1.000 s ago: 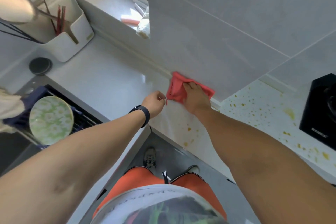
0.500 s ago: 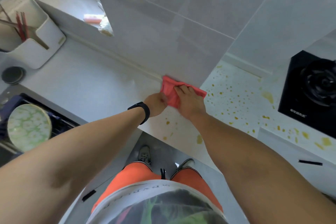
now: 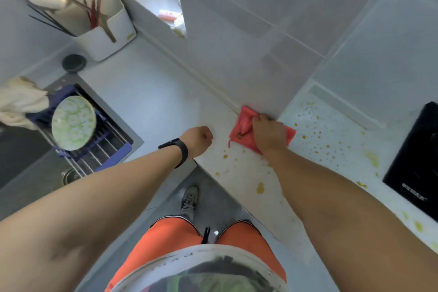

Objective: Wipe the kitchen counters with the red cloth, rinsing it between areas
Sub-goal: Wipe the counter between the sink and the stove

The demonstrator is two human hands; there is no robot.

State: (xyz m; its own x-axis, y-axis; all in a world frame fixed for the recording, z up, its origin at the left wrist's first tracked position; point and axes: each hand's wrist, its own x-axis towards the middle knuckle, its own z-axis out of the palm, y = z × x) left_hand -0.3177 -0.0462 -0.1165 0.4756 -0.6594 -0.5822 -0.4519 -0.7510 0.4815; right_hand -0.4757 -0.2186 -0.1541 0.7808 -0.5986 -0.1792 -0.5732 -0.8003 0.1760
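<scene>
L hand (image 3: 198, 140) let go; R hand (image 3: 267, 134) presses red cloth (image 3: 244, 125) at wall.

At upper left my white utensil holder (image 3: 104, 31) stood; left of centre a green-patterned bowl (image 3: 74, 123) sat on a blue rack (image 3: 113, 147); the black stove (image 3: 417, 168) was at right.

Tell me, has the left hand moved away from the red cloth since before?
Yes. The left hand let go and now lies apart from the red cloth, toward the sink.

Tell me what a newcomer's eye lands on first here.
The crumpled red cloth under the right hand, pressed against the tiled wall's corner. Then the yellow splatter spots across the white counter to its right, and the green-patterned round plate in the sink rack, far left.
</scene>
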